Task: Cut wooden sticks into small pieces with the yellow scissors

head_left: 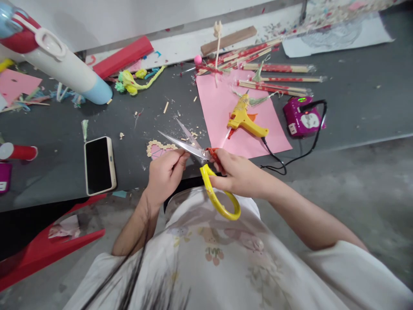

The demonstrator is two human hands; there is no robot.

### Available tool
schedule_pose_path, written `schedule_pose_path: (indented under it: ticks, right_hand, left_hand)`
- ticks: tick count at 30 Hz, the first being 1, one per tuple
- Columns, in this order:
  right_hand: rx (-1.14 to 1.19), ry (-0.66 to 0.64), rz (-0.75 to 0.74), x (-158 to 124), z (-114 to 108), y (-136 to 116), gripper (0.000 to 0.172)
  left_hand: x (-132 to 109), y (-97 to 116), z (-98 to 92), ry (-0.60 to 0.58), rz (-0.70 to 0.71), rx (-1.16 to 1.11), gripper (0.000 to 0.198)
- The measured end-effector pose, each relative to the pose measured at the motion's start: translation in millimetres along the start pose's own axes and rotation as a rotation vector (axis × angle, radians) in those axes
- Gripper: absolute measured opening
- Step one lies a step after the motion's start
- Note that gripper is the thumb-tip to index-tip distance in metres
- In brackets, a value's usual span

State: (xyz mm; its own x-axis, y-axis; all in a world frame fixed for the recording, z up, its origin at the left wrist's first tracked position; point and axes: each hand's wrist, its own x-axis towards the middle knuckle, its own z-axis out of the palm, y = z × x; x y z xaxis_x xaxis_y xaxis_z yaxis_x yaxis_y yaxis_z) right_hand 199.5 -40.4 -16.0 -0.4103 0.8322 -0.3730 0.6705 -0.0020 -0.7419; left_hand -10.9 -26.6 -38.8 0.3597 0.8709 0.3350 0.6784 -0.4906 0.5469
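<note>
My right hand (237,172) is closed around a pair of scissors (211,183) with yellow and orange handles. Their blades are spread apart and point away to the upper left. My left hand (167,172) is pinched closed beside the lower blade; whatever sits between thumb and finger is too small to make out. Just beyond it lies a pink heart-shaped piece (158,148) edged with small pale bits, partly hidden by the hand. Cut pale stick bits (193,135) are scattered near the blades.
A yellow glue gun (247,118) rests on pink paper (213,99), its cord leading toward a purple power block (303,116). At left are a phone (98,165), a red spool (24,152) and a tall bottle (64,56). Wrapped sticks (277,67) lie behind.
</note>
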Motion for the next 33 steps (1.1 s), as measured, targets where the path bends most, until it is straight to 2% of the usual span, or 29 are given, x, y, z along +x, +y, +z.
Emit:
schedule_pose_path:
  ticks: [2, 6, 9, 14, 20, 28, 33]
  right_hand:
    - [0.021, 0.014, 0.018, 0.6, 1.8, 0.4, 0.034]
    - [0.04, 0.035, 0.018, 0.0, 3.5, -0.6, 0.037]
    - [0.011, 0.03, 0.016, -0.8, 3.4, -1.3, 0.042]
    - [-0.038, 0.033, -0.043, -1.7, 1.4, 0.1, 0.045]
    - [-0.036, -0.024, -0.054, -3.1, -3.4, -0.3, 0.049]
    - [-0.005, -0.033, -0.071, -2.5, -5.0, 4.1, 0.036]
    - [-0.003, -0.04, -0.057, -2.3, -3.7, 3.8, 0.034]
  left_hand:
    - [-2.4, -3.5, 4.2, 0.064, 0.057, 0.097, 0.018]
    - [-7.3, -10.9, 9.9, 0.146, 0.182, 0.188, 0.017]
    - [-9.0, -13.2, 9.8, 0.127, 0.194, 0.166, 0.02]
    - [-6.0, -7.9, 3.3, 0.034, 0.11, 0.044, 0.025]
    - [0.6, -2.0, -3.7, -0.065, 0.042, -0.049, 0.033]
    - [-1.6, -6.0, -3.9, -0.104, 0.017, -0.086, 0.035]
    - [-1.6, -5.2, -4.8, -0.104, 0.01, -0.082, 0.036]
